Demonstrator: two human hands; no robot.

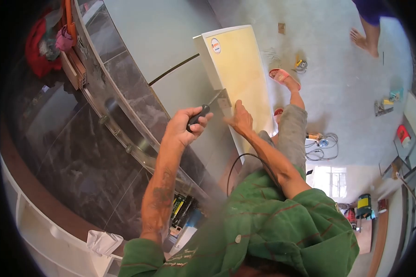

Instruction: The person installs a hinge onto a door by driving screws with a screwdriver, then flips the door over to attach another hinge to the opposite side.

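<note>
My left hand (185, 125) is wrapped round the black handle of a screwdriver (198, 118). Its thin shaft points up and right to a small metal piece, which looks like a hinge (224, 99), on the edge of a cabinet door (239, 62). Yellow film and a round sticker (216, 45) cover the face of the door, which has a white edge. At the door's near side, my right hand (241, 118) rests with the index finger stretched along the yellow face. Whether the fingers of that hand hold anything small cannot be made out.
A dark marble-look counter (74, 152) with a curved edge lies to the left. On the pale floor are a tape measure (301, 64), a corded power tool (316, 137) and a red item (403, 134). Another person's foot (366, 45) is at the upper right.
</note>
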